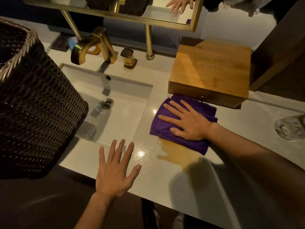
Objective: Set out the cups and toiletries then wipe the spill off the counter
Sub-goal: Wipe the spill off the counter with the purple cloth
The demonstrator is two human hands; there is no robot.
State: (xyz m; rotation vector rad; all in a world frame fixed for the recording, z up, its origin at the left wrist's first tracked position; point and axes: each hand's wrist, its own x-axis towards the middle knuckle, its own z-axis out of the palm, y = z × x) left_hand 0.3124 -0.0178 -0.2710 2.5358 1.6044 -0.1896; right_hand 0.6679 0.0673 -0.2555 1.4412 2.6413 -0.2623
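Note:
A folded purple cloth (166, 128) lies on the white counter (148, 176) to the right of the sink. My right hand (186, 121) presses flat on the cloth, fingers spread. An amber spill (178, 154) spreads from under the cloth's near edge toward the counter's front. My left hand (115, 171) hovers open with fingers apart over the counter's front edge, left of the spill, holding nothing. A clear glass cup (290, 128) lies at the right edge of the view.
A dark woven basket (33, 100) stands at the left beside the sink (118, 109). A gold faucet (92, 45) and handle (127, 57) sit behind the basin. A wooden drawer box (211, 70) stands just behind the cloth. A gold-framed mirror (148, 12) hangs above.

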